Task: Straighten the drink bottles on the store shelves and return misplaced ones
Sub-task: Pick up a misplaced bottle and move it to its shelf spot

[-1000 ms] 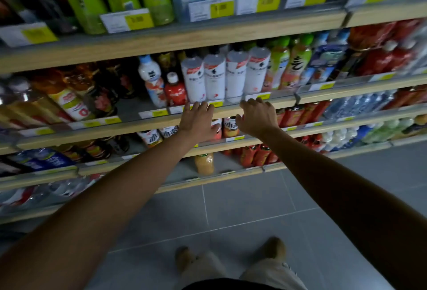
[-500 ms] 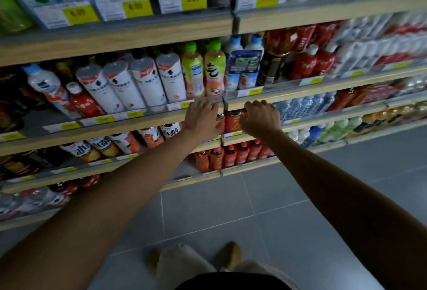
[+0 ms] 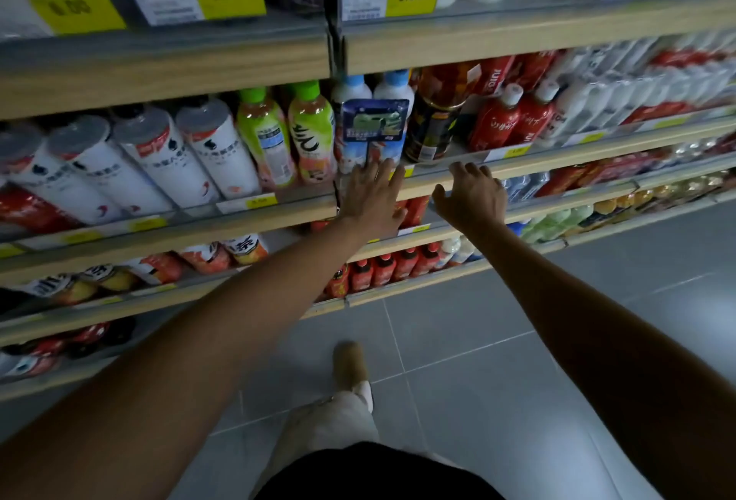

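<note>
My left hand (image 3: 374, 197) reaches to the second shelf's front edge (image 3: 438, 177), fingers straight, its tips at the base of a twin pack of blue-capped white bottles (image 3: 372, 121). My right hand (image 3: 472, 197) hovers just right of it at the same edge, fingers loosely bent, holding nothing. Beyond the right hand stand a dark bottle (image 3: 432, 125) and red bottles with white caps (image 3: 513, 117). Left of the twin pack stand two green-capped bottles (image 3: 286, 133) and several white bottles (image 3: 191, 157) that lean left.
A top shelf (image 3: 239, 57) with yellow price tags overhangs the hands. Lower shelves hold red, orange and green bottles (image 3: 382, 270). Grey floor tiles (image 3: 517, 360) lie below, with my leg and shoe (image 3: 350, 368) near the shelf base.
Both hands have slid to the right along the shelf edge, from the white bottles to the twin pack and dark bottle. My view has shifted right with them.
</note>
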